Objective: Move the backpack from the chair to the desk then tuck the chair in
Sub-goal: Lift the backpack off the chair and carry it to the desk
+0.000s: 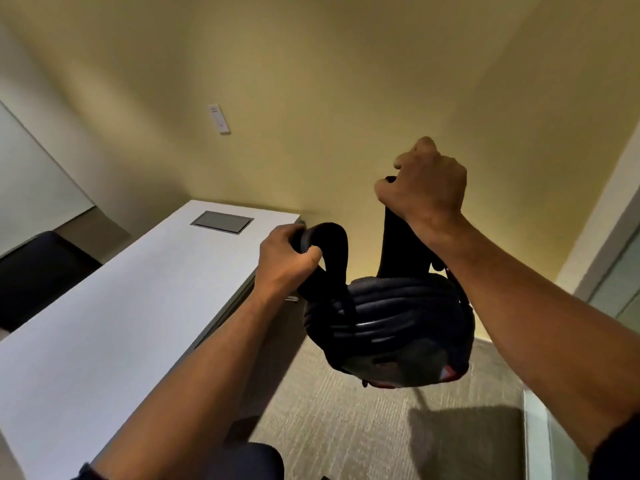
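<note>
A dark backpack [391, 327] with a bit of red at its bottom hangs in the air over the carpet, just right of the white desk [104, 327]. My left hand [287, 259] is closed around one black shoulder strap beside the desk's right edge. Higher up, my right hand [426, 185] grips the other strap, pulling it taut. A dark rounded shape [256, 459] at the bottom edge may be the chair's back; I cannot tell for sure.
The desk has a grey cable hatch [222, 221] near its far end. A black chair [38, 268] stands on the desk's far left side. Beige walls close the corner behind, with a white switch plate [219, 118]. A glass partition [616, 282] runs along the right.
</note>
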{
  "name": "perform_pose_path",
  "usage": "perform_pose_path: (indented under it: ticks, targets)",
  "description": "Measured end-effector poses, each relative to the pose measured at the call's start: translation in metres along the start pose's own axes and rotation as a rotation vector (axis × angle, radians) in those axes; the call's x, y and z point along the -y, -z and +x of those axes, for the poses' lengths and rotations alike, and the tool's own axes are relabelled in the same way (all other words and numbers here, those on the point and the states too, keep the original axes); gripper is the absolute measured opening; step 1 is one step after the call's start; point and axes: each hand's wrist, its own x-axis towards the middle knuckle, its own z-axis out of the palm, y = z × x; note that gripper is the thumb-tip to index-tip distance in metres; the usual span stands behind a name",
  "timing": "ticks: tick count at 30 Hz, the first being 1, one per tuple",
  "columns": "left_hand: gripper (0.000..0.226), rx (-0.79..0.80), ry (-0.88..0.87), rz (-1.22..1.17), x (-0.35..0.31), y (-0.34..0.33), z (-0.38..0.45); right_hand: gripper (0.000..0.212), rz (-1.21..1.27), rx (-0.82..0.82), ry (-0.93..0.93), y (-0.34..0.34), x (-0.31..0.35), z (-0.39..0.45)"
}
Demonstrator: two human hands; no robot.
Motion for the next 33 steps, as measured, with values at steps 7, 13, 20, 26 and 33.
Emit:
perform_pose_path:
  ticks: [7, 13, 20, 26, 33]
  targets:
    - [0.047, -0.208, 0.01, -0.011, 0.032, 0.023, 0.059, 0.041, 0.177, -0.002, 0.022, -0.043, 0.039, 0.041]
    - [0.034, -0.23, -0.01, 0.043, 0.075, 0.048, 0.148, 0.04, 0.314, 0.054, 0.032, -0.109, 0.083, 0.079]
    - [0.032, -0.298, -0.014, 0.126, 0.111, 0.101, 0.255, 0.031, 0.363, 0.1, 0.091, -0.167, 0.165, 0.162]
    - [0.026, -0.41, 0.003, 0.142, 0.129, 0.135, 0.318, 0.031, 0.388, 0.16, 0.13, -0.196, 0.222, 0.223]
    - [0.02, -0.586, 0.024, 0.118, 0.157, 0.155, 0.393, 0.03, 0.469, 0.144, 0.195, -0.248, 0.283, 0.289]
